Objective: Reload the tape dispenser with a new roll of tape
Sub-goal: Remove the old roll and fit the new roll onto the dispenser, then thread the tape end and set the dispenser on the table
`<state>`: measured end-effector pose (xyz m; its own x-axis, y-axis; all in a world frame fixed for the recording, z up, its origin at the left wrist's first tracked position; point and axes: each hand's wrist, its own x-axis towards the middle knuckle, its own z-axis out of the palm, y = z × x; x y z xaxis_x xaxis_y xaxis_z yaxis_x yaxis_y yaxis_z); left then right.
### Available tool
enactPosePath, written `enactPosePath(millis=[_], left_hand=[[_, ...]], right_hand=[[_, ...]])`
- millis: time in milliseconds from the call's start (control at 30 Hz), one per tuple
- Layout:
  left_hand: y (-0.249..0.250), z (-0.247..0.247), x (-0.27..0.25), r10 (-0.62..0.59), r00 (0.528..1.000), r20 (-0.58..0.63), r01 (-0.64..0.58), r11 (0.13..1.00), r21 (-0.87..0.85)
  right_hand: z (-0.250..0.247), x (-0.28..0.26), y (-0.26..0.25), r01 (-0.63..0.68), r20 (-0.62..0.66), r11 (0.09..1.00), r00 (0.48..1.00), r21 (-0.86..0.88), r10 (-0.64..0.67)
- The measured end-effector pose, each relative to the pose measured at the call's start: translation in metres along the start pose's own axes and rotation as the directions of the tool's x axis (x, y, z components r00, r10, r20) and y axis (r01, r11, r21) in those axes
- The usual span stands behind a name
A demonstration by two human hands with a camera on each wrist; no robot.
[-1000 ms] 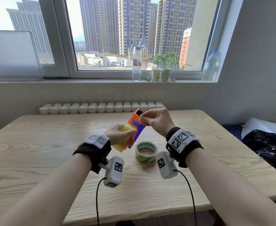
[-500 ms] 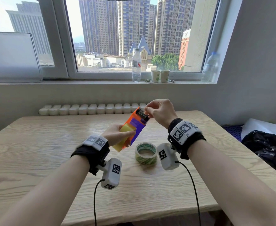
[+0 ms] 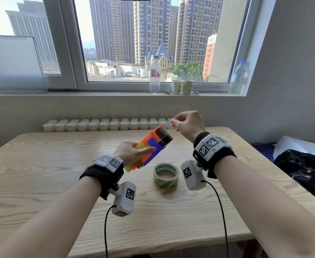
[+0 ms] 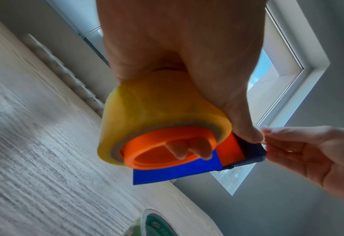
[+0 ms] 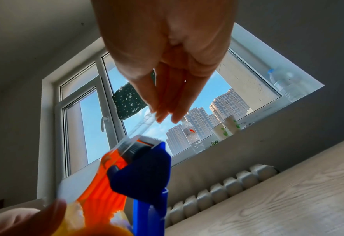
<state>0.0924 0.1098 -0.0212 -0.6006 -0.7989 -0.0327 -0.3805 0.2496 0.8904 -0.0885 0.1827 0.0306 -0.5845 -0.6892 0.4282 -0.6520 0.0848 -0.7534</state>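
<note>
Both hands work: left hand [image 3: 132,152] grips dispenser [image 3: 153,144], right hand [image 3: 187,123] has now pulled pinched tape [image 5: 140,127] out past the cutter, so loading seems nearly done.

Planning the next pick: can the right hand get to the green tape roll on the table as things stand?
Probably not yet: the right hand pinches the clear tape end from the dispenser. The path to the green tape roll looks unobstructed.

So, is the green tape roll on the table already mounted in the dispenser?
No, the green tape roll lies flat on the table, apart from the dispenser, which the left hand holds above it.
</note>
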Motion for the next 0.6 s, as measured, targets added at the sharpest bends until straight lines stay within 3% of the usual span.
enactPosePath(millis=[200, 600], left_hand=[[0.001, -0.002, -0.001, 0.027, 0.999, 0.03, -0.028, 0.999, 0.025], [0.005, 0.001, 0.001, 0.037, 0.999, 0.04, -0.037, 0.999, 0.004]], right_hand=[[0.005, -0.002, 0.008, -0.057, 0.058, 0.996, 0.996, -0.063, 0.061], [0.025, -0.004, 0.017, -0.057, 0.085, 0.994, 0.995, 0.089, 0.049]])
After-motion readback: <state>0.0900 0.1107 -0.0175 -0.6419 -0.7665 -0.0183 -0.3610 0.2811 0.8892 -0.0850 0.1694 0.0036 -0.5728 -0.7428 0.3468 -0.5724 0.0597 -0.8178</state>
